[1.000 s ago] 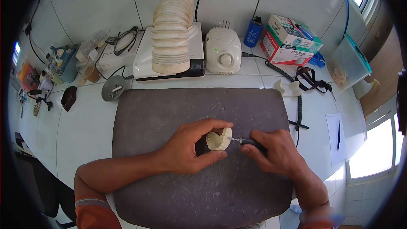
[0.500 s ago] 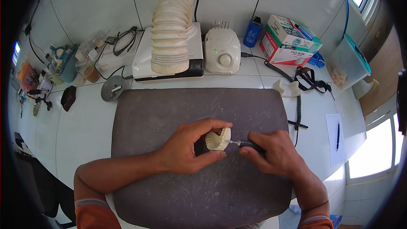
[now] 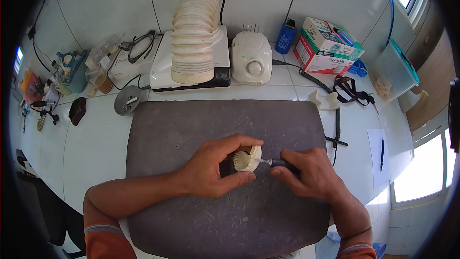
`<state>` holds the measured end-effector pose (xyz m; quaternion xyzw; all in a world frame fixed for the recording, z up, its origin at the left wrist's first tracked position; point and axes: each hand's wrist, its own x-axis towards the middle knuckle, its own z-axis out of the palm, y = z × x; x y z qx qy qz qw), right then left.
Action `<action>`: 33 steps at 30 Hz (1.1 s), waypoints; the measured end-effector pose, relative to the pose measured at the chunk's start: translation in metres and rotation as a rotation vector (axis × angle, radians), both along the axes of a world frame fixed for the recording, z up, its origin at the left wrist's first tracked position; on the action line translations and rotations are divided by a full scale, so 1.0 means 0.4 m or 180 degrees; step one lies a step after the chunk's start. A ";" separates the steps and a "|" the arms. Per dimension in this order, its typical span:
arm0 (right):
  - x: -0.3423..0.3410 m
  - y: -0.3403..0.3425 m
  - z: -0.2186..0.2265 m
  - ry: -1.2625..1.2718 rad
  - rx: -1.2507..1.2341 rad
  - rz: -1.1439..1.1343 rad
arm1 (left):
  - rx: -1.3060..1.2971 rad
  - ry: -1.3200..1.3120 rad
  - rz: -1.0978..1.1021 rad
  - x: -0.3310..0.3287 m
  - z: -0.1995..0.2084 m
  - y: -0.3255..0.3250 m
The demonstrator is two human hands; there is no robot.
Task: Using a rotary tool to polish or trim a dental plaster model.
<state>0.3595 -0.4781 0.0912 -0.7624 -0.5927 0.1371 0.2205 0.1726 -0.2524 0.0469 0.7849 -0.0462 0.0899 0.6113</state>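
Note:
Between the thumb and fingers of my left hand (image 3: 215, 165) is a cream-coloured dental cast (image 3: 247, 159) with a row of teeth along its curve. My right hand (image 3: 311, 172) is closed round a dark rotary handpiece (image 3: 285, 164). The thin metal bit points left and its tip meets, or nearly meets, the right side of the cast; I cannot tell which. Both hands are above a dark grey, scratched mat (image 3: 230, 220). Part of the cast is hidden behind my left fingers.
Behind the mat stand a ribbed white hose (image 3: 192, 33) on a white unit and a white control box (image 3: 251, 57) with a knob and green light. A round grey dish (image 3: 128, 100) sits back left. Stacked boxes (image 3: 326, 48), a blue bottle (image 3: 286, 37) and a coiled cord (image 3: 338, 124) are right.
The cast has turned and shifted slightly to the right in my left hand. My right hand and the handpiece have hardly moved.

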 end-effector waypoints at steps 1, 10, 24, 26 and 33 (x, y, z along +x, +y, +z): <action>0.002 0.000 0.002 0.0029 -0.0027 -0.0053 | -0.0010 0.0034 0.0001 0.000 0.000 0.000; 0.002 -0.001 0.003 0.0008 -0.0083 -0.0004 | -0.0081 0.0048 0.0013 0.000 0.001 -0.002; 0.001 -0.001 -0.001 0.0024 0.0013 0.0032 | -0.0046 0.0099 0.0020 -0.001 0.002 -0.001; 0.002 -0.002 0.000 0.0021 -0.0104 -0.0034 | -0.0036 0.0099 0.0019 0.000 0.002 -0.001; 0.000 -0.001 -0.003 -0.0002 0.0021 -0.0006 | -0.0023 0.0100 0.0036 0.000 0.002 -0.001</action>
